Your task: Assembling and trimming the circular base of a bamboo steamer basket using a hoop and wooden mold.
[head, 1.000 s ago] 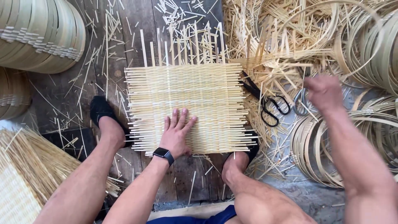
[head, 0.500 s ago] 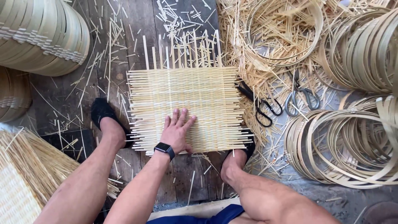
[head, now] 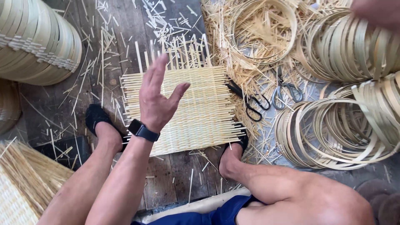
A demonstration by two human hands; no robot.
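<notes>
Woven bamboo mat (head: pixel 200 112) on floor mostly woven, far-edge strips loose. Left hand (head: pixel 157 98) released, lifted above it. Right hand (head: pixel 375 11) blurred, grip unclear.

The woven mat (head: pixel 196 108) is pale split bamboo, dry and matt, its strip ends rough and uneven. The hoops (head: pixel 333 129) beside it are thin bent bamboo bands, smoother, with a faint sheen. Two pairs of scissors (head: pixel 266 98) are dark and grey metal, dull rather than polished. The floor (head: pixel 108 54) is weathered grey wooden planks, coarse and littered with splinters. The watch (head: pixel 143 130) on the left wrist has a glossy black face and a matt black band. The shoes (head: pixel 96 118) look like soft black cloth.
</notes>
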